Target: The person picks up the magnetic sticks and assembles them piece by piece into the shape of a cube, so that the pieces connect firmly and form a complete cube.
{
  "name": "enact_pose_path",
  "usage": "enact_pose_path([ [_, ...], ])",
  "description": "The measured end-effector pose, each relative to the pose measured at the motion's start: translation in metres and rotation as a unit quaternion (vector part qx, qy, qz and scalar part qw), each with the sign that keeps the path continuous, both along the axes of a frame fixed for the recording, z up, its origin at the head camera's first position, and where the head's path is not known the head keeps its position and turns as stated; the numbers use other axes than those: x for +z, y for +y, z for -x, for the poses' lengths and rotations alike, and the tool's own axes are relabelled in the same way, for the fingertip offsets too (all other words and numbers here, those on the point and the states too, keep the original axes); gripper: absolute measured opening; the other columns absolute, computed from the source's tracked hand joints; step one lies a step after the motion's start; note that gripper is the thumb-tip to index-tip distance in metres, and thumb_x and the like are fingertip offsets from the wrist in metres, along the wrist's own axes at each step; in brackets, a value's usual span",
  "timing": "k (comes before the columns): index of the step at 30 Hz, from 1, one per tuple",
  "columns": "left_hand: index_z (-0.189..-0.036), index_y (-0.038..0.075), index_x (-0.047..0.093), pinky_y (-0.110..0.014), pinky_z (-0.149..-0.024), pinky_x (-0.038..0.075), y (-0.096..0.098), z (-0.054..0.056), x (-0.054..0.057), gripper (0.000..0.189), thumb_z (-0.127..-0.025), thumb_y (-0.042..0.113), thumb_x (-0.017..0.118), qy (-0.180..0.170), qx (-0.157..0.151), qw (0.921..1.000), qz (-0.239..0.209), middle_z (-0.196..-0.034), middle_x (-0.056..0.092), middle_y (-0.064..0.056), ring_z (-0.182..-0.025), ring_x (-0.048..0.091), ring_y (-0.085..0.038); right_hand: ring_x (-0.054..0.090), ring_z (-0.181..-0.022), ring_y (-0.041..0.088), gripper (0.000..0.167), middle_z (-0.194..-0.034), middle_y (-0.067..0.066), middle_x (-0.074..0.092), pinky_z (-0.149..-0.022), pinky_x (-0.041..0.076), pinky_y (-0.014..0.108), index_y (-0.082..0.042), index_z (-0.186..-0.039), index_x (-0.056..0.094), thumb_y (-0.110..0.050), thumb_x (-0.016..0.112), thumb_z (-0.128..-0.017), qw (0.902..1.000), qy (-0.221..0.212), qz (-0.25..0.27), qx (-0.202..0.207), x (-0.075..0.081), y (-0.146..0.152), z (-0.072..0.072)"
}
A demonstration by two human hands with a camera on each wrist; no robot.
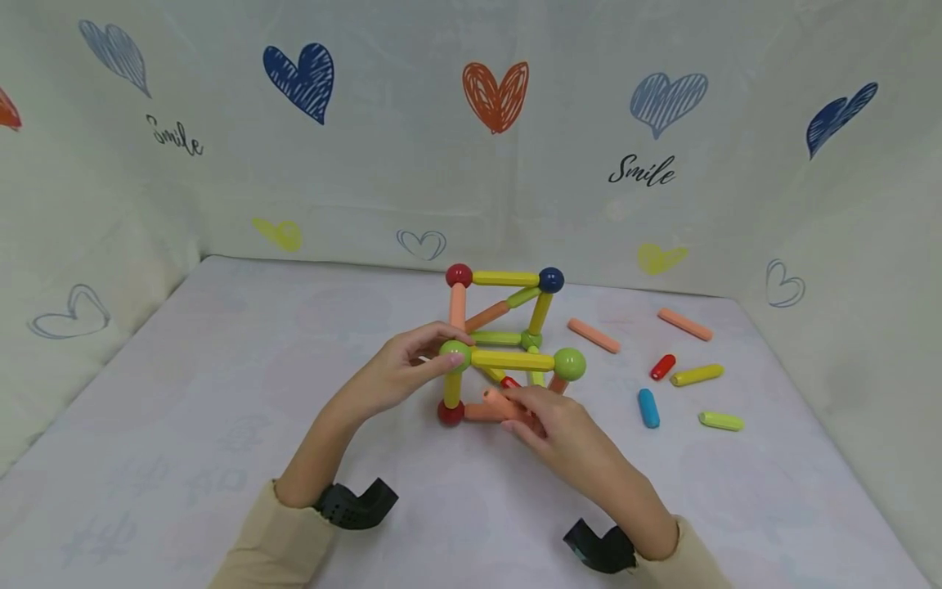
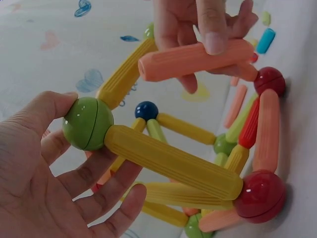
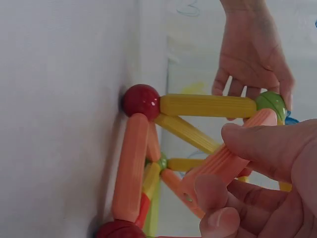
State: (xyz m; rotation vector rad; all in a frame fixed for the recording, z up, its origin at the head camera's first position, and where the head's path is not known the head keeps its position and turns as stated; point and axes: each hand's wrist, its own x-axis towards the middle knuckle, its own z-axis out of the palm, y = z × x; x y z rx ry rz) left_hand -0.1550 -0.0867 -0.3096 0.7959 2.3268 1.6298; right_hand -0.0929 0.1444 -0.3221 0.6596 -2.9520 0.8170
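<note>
A frame of magnetic rods and balls stands on the table. At its upper front left corner is a green ball (image 1: 455,353), which my left hand (image 1: 386,372) pinches, thumb on the near side and fingers behind. From that ball a yellow rod (image 1: 512,360) runs across to another green ball (image 1: 570,364), and a second yellow rod (image 2: 173,161) drops to a red ball (image 2: 259,197) on the table. My right hand (image 1: 570,429) grips a loose salmon-coloured rod (image 2: 195,60) between thumb and fingers. The held rod slants in front of the frame's lower part, over the salmon bottom rod (image 3: 131,168).
Loose rods lie right of the frame: salmon ones (image 1: 594,335) (image 1: 685,324), a short red one (image 1: 662,366), a yellow one (image 1: 697,375), a blue one (image 1: 648,408) and a lime one (image 1: 721,421). A heart-printed cloth (image 1: 574,204) hangs behind the table.
</note>
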Motion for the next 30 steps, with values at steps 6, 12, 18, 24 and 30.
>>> enact_pose_path([
  [6, -0.117, 0.016, 0.058, -0.044, -0.082, 0.047, 0.000, -0.001, 0.001, 0.025, -0.092, 0.020, 0.058, -0.004, 0.004, 1.0000, 0.002, -0.111, 0.060, -0.005, -0.093, 0.057, -0.022, 0.050, -0.075, 0.009, 0.035, -0.096, 0.000, 0.064, -0.066, 0.047, 0.020, -0.007, -0.115, 0.062, -0.016, 0.070, -0.082, 0.9998, -0.001, -0.014, -0.016, -0.011, -0.005, 0.004],
  [12, -0.117, 0.015, 0.058, -0.037, -0.081, 0.047, 0.000, -0.001, 0.001, 0.024, -0.093, 0.020, 0.057, -0.001, 0.003, 1.0000, 0.005, -0.112, 0.060, -0.004, -0.093, 0.057, -0.021, 0.053, -0.080, 0.010, 0.036, -0.097, 0.002, 0.065, -0.073, 0.051, 0.025, -0.006, -0.115, 0.062, -0.017, 0.070, -0.082, 0.9997, 0.003, -0.003, -0.023, -0.017, -0.007, 0.005],
  [18, -0.117, 0.014, 0.057, -0.039, -0.081, 0.047, 0.000, -0.001, 0.001, 0.024, -0.093, 0.018, 0.057, 0.000, 0.000, 1.0000, 0.000, -0.110, 0.060, -0.005, -0.092, 0.057, -0.022, 0.052, -0.077, 0.011, 0.037, -0.091, 0.000, 0.062, -0.069, 0.050, 0.022, -0.006, -0.116, 0.062, -0.018, 0.070, -0.082, 0.9994, 0.003, 0.015, -0.031, -0.019, -0.010, 0.006],
  [24, -0.117, 0.013, 0.057, -0.037, -0.080, 0.046, -0.001, -0.001, 0.002, 0.024, -0.093, 0.017, 0.056, 0.000, -0.003, 1.0000, -0.003, -0.110, 0.059, -0.006, -0.091, 0.056, -0.023, 0.050, -0.075, 0.011, 0.035, -0.090, 0.001, 0.059, -0.066, 0.049, 0.021, -0.006, -0.115, 0.063, -0.014, 0.071, -0.082, 0.9991, 0.009, 0.010, -0.039, -0.018, -0.014, 0.005],
  [30, -0.117, 0.013, 0.057, -0.039, -0.080, 0.046, -0.001, -0.001, 0.003, 0.024, -0.093, 0.017, 0.056, -0.001, -0.005, 1.0000, -0.003, -0.111, 0.059, -0.006, -0.092, 0.056, -0.022, 0.053, -0.074, 0.012, 0.031, -0.096, 0.004, 0.061, -0.067, 0.050, 0.024, -0.006, -0.110, 0.066, -0.009, 0.071, -0.080, 0.9986, 0.040, -0.020, -0.030, -0.020, -0.014, 0.004],
])
